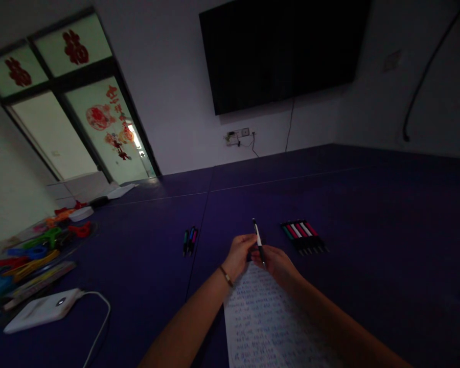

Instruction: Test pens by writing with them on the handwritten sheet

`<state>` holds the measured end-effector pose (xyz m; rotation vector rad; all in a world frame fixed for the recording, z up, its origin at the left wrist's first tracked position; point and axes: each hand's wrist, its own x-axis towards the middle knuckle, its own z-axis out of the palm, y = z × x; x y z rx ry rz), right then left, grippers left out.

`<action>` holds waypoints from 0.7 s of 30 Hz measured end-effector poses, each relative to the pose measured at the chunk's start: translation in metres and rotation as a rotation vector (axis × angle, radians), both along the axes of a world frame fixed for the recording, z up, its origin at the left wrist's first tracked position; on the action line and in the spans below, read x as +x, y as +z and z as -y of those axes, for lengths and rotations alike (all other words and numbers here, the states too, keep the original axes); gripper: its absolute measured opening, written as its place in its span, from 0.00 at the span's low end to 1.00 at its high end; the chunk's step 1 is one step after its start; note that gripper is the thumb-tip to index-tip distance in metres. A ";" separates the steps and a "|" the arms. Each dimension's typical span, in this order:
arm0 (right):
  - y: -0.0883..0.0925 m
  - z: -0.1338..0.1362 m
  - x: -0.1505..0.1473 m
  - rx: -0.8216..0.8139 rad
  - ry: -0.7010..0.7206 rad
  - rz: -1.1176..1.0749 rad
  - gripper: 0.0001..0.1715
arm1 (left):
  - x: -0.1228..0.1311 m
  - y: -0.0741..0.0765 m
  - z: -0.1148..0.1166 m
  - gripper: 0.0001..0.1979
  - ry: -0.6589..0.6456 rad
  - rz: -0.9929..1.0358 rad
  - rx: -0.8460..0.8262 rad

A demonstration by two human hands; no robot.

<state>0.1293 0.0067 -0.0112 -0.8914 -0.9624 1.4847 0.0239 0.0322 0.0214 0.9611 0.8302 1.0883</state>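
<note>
A black-and-white pen (258, 236) is held between both my hands, tilted, above the top edge of a handwritten sheet of paper (253, 317). The fingers of my left hand (240, 251) pinch the pen at its white middle. From the other side, my right hand (275, 259) grips its lower dark part. To the right, several pens (302, 236) with green, pink, red and white barrels lie side by side in a row. A smaller group of pens (190, 241), with green, blue and pink on them, lies to the left of my hands.
On the left are a white power bank (42, 311) with a white cable (106, 306), and a cluttered pile with red, green and blue clips (51, 237). A roll of white tape (81, 213) sits behind them. A large dark screen (287, 51) hangs on the far wall.
</note>
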 end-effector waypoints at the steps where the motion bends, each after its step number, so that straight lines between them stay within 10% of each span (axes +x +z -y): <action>1: -0.001 -0.001 0.002 0.010 -0.006 0.011 0.14 | 0.006 -0.003 0.003 0.16 -0.020 0.033 -0.029; 21: 0.020 0.013 0.003 -0.154 -0.040 -0.208 0.18 | 0.007 -0.021 0.005 0.10 0.100 0.386 0.005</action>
